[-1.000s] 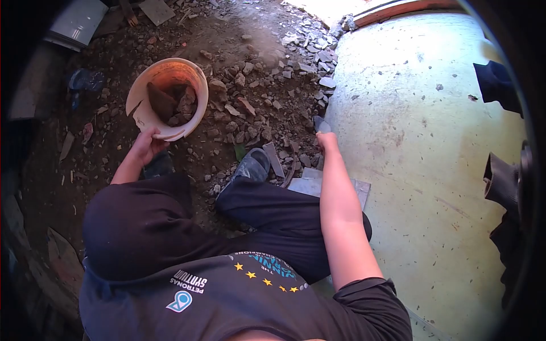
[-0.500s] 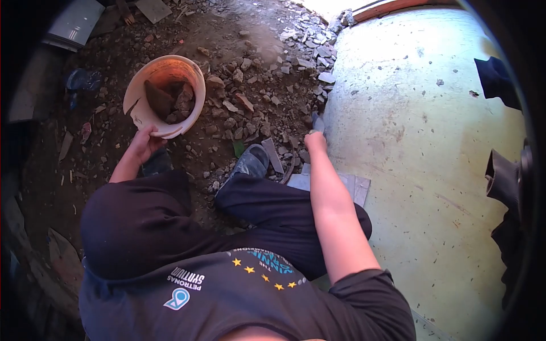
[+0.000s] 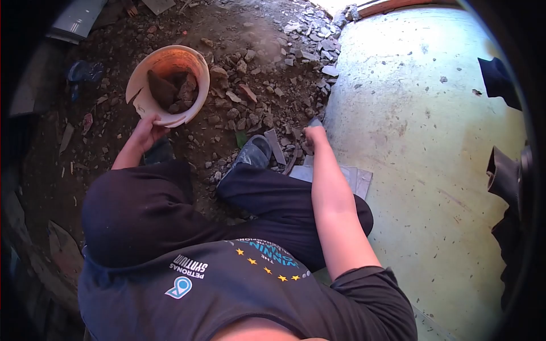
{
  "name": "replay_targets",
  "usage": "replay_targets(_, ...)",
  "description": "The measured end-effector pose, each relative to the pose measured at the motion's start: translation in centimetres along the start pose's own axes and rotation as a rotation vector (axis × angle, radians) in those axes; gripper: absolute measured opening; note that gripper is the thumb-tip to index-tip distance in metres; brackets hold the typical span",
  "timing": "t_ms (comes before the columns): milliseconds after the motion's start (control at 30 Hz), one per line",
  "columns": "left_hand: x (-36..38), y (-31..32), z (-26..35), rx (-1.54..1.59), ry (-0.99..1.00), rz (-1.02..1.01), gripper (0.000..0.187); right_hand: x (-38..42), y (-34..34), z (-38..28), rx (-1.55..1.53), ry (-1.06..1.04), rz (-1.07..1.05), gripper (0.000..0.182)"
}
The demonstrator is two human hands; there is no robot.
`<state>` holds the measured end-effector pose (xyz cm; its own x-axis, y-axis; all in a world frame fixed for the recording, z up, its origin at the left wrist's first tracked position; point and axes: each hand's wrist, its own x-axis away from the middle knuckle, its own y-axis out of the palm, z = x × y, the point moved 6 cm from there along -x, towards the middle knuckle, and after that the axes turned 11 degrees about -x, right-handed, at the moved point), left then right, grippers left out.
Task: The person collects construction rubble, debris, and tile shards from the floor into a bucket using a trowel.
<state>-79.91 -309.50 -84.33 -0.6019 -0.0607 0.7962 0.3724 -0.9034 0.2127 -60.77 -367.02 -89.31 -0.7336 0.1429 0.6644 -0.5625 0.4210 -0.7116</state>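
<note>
My left hand (image 3: 149, 132) is closed on the near rim of a broken whitish bucket (image 3: 139, 79), which tilts so its inside shows. Dark rubble pieces (image 3: 181, 94) lie in the bucket, and a crack runs down its left side. At the edge of the pale board, my right hand (image 3: 314, 136) is closed round a small tool with a grey blade (image 3: 315, 122). The handle is hidden in my fingers. The blade points away from me, next to the loose stones.
Broken stones (image 3: 242, 96) cover the dirt between bucket and board (image 3: 398, 113). Grey tile pieces (image 3: 355, 179) lie by my right knee. A clear plastic bottle (image 3: 85, 72) is at the left. Dark objects (image 3: 500, 82) stand along the right edge.
The bucket and my left hand sit slightly higher in view. My right hand has turned a little and less of the blade shows.
</note>
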Motion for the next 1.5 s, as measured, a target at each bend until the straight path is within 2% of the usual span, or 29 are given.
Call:
replay_targets(33,-0.2,0.0,0.3,0.002,0.007,0.006,0.019,1.6,-0.9,-0.6,-0.621,0.302,0.053,0.019)
replay_targets(67,-0.7,-0.3,0.6,0.012,0.022,0.013,0.019,2.0,-0.7,-1.0,-0.735,0.341,0.027,0.029)
replay_targets(133,-1.1,-0.7,-0.3,0.038,0.026,-0.027,0.028,2.4,-0.8,-2.6,-0.697,0.294,0.046,0.027)
replay_targets(233,-1.1,-1.0,-0.5,0.039,0.020,-0.028,0.028,1.6,-1.2,-5.8,-0.670,0.195,0.089,0.025)
replay_targets(300,-0.7,-0.7,-0.8,0.042,0.008,-0.025,0.027,2.5,-0.3,-4.1,-0.691,0.204,0.139,0.025)
replay_targets(433,-0.9,-0.5,0.1,0.028,0.025,-0.004,0.026,4.1,-1.8,-6.5,-0.563,0.128,0.148,0.019)
replay_targets(567,-0.8,-0.7,-0.3,0.044,0.004,-0.017,0.026,3.9,0.0,-8.4,-0.618,0.021,0.104,0.023)
replay_targets(633,-0.7,-0.6,-0.4,0.045,0.012,-0.014,0.026,5.2,-0.3,-10.7,-0.190,-0.075,0.195,0.030)
replay_targets(800,-0.8,-1.0,-0.7,0.030,0.003,-0.007,0.027,6.3,-1.3,-12.5,-0.091,-0.119,0.102,0.030)
replay_targets(900,-1.2,-1.0,-0.4,0.034,0.006,-0.006,0.027,7.7,-1.2,-13.5,-0.068,-0.220,0.194,0.030)
replay_targets(967,-1.1,-0.9,-0.5,0.051,0.003,-0.010,0.027,8.5,-0.8,-13.9,-0.127,-0.174,0.176,0.031)
replay_targets(1067,-1.3,-1.1,-0.7,0.053,0.008,-0.046,0.027,9.9,-0.1,-17.9,-0.120,-0.399,0.177,0.035)
replay_targets(1167,-0.7,-0.8,-0.4,0.048,0.019,-0.003,0.026,9.6,0.2,-19.5,-0.192,-0.352,0.123,0.039)
replay_targets(1267,-0.9,-1.2,-0.8,0.063,0.017,-0.006,0.025,6.5,-1.9,-17.4,-0.175,-0.381,0.240,0.038)
replay_targets(1300,-0.9,-1.4,-1.0,0.066,0.012,0.000,0.025,5.0,-3.0,-15.8,-0.319,-0.379,0.239,0.034)
replay_targets(1333,-1.0,-1.4,-1.1,0.056,0.013,-0.006,0.025,3.5,-4.2,-14.1,-0.437,-0.292,0.225,0.027)
replay_targets(1400,-1.2,-1.2,-0.7,0.049,0.024,-0.012,0.025,-0.3,-6.1,-9.7,-0.542,-0.191,0.292,0.024)
replay_targets(1500,-0.8,-0.9,-0.5,0.030,0.021,-0.005,0.026,-0.8,-6.7,-6.1,-0.333,0.074,0.229,0.030)
